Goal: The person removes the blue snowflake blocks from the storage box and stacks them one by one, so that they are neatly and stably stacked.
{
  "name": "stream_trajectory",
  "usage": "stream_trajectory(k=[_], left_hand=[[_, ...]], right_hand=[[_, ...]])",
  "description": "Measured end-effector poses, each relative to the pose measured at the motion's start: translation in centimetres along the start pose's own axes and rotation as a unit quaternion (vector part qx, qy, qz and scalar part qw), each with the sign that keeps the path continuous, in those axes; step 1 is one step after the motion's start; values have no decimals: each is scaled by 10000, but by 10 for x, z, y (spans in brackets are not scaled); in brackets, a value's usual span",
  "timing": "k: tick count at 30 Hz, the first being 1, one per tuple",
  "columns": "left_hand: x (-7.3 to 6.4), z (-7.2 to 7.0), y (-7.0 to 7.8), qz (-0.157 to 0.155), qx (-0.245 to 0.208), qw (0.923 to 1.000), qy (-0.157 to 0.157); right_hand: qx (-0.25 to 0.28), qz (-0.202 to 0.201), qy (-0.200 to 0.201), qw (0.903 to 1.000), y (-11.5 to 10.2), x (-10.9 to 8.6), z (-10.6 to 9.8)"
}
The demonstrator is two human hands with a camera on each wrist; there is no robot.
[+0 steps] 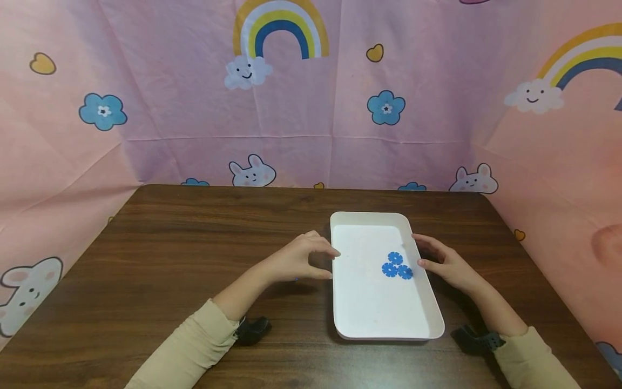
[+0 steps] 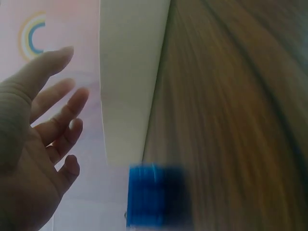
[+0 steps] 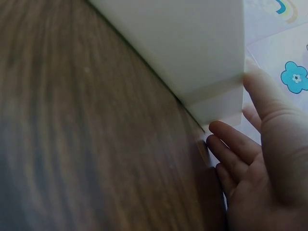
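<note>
A white tray [image 1: 364, 302] lies on the table, with three blue notched discs [image 1: 390, 269] close together in its right half. Beside the tray's left wall is my left hand [image 1: 301, 259], thumb and fingers spread apart and nothing between them. Its fingertips are at the rim; whether they touch cannot be told. My right hand [image 1: 449, 267] is at the right wall, thumb and fingertips against the rim, fingers loosely bent. In the left wrist view a blurred blue block-like thing [image 2: 147, 196] stands on the table near the tray's outer wall [image 2: 130, 82].
The dark wood table [image 1: 194, 232] reaches back to a pink patterned cloth [image 1: 301, 119], which also hangs along both sides. Dark bands [image 1: 252, 330] sit at both wrists. A small blue speck [image 1: 296, 279] shows below the left hand.
</note>
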State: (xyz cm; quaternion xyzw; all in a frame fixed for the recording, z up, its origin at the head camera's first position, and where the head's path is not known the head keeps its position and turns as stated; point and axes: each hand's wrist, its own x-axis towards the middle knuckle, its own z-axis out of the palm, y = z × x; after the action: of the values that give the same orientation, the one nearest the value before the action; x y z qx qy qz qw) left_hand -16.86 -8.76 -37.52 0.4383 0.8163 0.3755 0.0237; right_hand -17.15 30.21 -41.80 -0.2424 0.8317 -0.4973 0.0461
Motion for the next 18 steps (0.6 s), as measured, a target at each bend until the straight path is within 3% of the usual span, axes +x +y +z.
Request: stream_trajectory(k=[10,18], left_hand=[[27,25,13,-189,32,9997,-171],[51,44,21,-391,366,9978,-396]], right_hand=[[-146,14,48,9999,-2,0,1],[-162,79,80,9998,1,0,0]])
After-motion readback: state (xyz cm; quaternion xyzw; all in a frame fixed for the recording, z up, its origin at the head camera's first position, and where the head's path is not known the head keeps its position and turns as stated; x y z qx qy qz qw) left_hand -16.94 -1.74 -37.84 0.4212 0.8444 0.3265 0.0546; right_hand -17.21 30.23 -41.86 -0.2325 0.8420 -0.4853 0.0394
